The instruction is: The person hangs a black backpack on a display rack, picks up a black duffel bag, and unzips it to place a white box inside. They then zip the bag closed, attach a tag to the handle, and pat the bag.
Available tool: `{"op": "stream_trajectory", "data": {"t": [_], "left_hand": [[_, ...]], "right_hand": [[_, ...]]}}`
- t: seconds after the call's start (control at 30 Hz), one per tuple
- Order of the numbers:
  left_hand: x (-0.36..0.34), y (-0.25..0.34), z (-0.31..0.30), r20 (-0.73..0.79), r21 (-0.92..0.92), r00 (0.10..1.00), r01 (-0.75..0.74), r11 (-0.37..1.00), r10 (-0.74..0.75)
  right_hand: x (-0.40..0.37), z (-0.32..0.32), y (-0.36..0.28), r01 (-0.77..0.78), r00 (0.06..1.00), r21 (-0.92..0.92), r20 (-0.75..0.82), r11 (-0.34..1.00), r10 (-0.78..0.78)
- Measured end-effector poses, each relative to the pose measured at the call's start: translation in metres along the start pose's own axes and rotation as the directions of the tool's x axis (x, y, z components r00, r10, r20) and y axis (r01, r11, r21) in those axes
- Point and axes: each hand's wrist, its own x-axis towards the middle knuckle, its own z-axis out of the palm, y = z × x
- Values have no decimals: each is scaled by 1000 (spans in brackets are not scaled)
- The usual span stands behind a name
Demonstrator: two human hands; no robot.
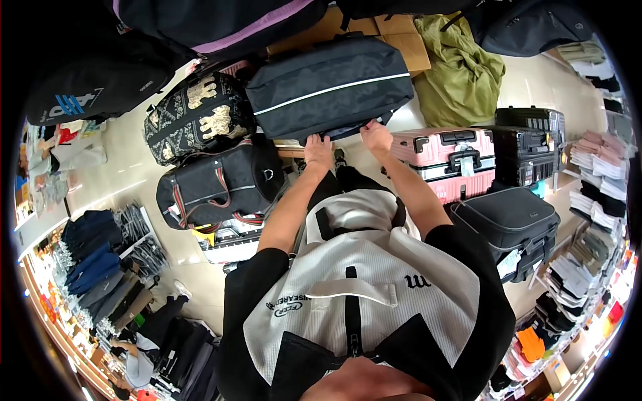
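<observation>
A large dark duffel bag (328, 80) with a white piping line lies across in front of me. My left hand (319, 152) is at its near lower edge, fingers bent over the dark fabric there. Farther right along that edge, my right hand (376, 137) has its fingers closed on the bag's fabric. The undersides of both hands are hidden. Left of the duffel is a black bag with gold elephant prints (207, 113). Below that sits a black travel bag (221, 184) with striped handles. A pink suitcase (445, 150) stands just right of my right hand.
Behind the duffel are cardboard (406, 43) and an olive-green cloth cover (461, 73). Black hard suitcases (528, 144) and a dark soft suitcase (508, 217) stand at right. Backpacks (93, 87) hang above. Clothing racks (93, 247) and folded garments (592, 170) line the sides.
</observation>
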Motion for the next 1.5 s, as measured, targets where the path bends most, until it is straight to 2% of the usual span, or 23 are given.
{"op": "stream_trajectory", "data": {"t": [0.07, 0.1, 0.2, 0.23, 0.37, 0.47, 0.5, 0.6, 0.63, 0.73, 0.77, 0.8, 0.83, 0.87, 0.93, 0.97, 1.0, 1.1, 1.2, 1.3, 1.33, 1.4, 1.5], "left_hand": [[0, -6, 4, -48, 23, 999, -10, 1000, 11], [1, -7, 6, -22, 28, 1000, 2, 1000, -2], [-4, -7, 6, -64, 5, 998, 12, 1000, -12], [-5, -5, 4, -71, -25, 997, 13, 1000, -15], [-9, -6, -3, -94, -117, 995, 14, 993, -25], [-8, -11, -6, -103, -163, 995, 2, 987, -19], [-7, -12, -6, -105, -178, 994, -4, 984, -15], [-7, -16, -3, -108, -207, 994, -25, 978, 2], [-6, -18, -2, -131, -200, 991, -33, 979, 6], [-8, -15, 2, -190, -172, 982, -52, 984, 19], [-9, -15, 4, -208, -158, 978, -54, 986, 20], [-10, -15, 5, -227, -142, 974, -58, 988, 24], [-8, -14, 4, -234, -140, 972, -55, 989, 21], [-7, -12, 4, -240, -140, 971, -53, 989, 18], [-5, -10, 2, -211, -154, 977, -54, 987, 21], [-2, -10, -1, -177, -166, 984, -54, 985, 24], [-1, -9, -2, -142, -179, 990, -52, 982, 27], [-2, -8, -2, -197, -151, 980, -61, 987, 30], [1, -9, 1, -218, -233, 976, -46, 971, -6], [14, -20, 2, -243, -363, 965, 6, 932, -101], [20, -26, -7, -49, -402, 995, 61, 914, -88], [32, -33, -4, -44, -460, 987, 115, 881, -152], [39, -40, -9, 103, -516, 982, 187, 836, -156]], "right_hand": [[-1, -10, 8, -39, 999, 22, -19, 999, 40], [0, -12, 11, -107, 992, 13, -63, 994, 107], [9, -17, 30, -160, 972, 42, -165, 986, 164], [16, -19, 35, -190, 967, -2, -174, 982, 187], [39, -24, 57, -78, 966, 35, -245, 996, 84], [60, -31, 63, -94, 961, -68, -266, 993, 73], [67, -36, 63, -139, 963, -56, -238, 989, 122], [77, -46, 59, -113, 933, -71, -351, 991, 81], [79, -49, 57, -102, 942, -55, -325, 993, 79], [100, -16, 81, -253, 953, 187, -120, 949, 278], [102, 7, 94, -96, 994, -119, -63, 988, 90], [105, 29, 108, 92, 995, -399, -3, 912, -102], [82, 34, 97, -68, 996, -133, -59, 989, 60], [54, 37, 79, -143, 982, 90, -110, 986, 152], [8, 37, 48, 28, 989, 209, -147, 978, 3], [-11, 20, 34, 310, 949, 100, -101, 946, -300], [-29, 3, 19, 575, 818, 30, -46, 817, -574], [-45, -12, -13, 728, 680, -209, 96, 653, -727], [-43, 0, -7, 694, 711, -334, 456, 637, -535], [-48, 2, 9, 722, 684, -322, 464, 612, -563], [-54, 4, 16, 734, 671, -306, 470, 607, -574], [-58, 1, 17, 752, 648, -287, 491, 594, -583], [-57, 6, 18, 753, 644, -274, 498, 599, -581]]}}
